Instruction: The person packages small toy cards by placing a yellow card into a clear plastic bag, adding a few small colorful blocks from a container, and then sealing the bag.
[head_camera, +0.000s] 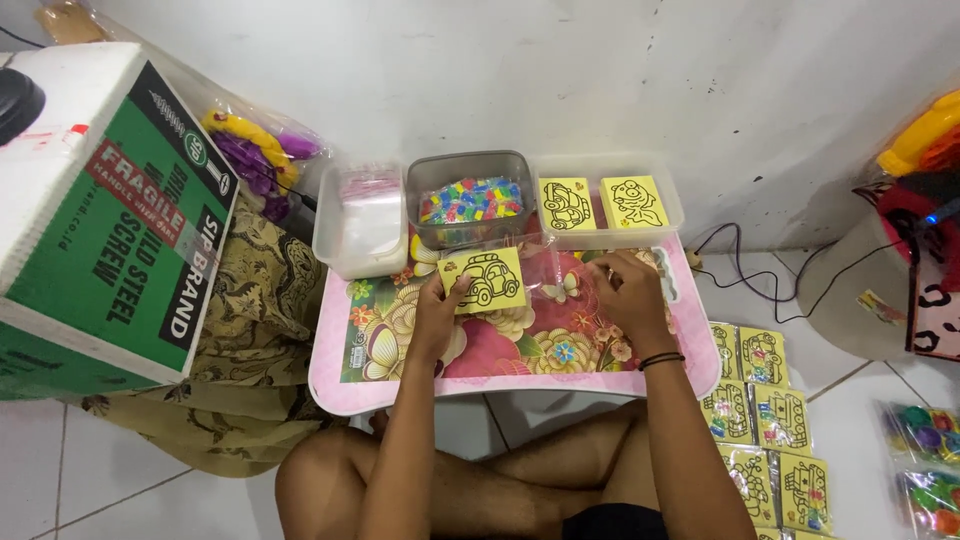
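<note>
Seated cross-legged at a low pink floral table (400, 385), a person's left hand (437, 305) pinches the edge of a thin, light, bendable yellow car-outline card (484, 279) while right-hand (625, 290) fingers grip a slippery clear plastic sleeve (548, 268), with three plastic tubs (470, 205) crowding behind.

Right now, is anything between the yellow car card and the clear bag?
Nothing visible. The left hand holds the yellow car card right at the clear bag, which the right hand holds on the flowered table.
</note>
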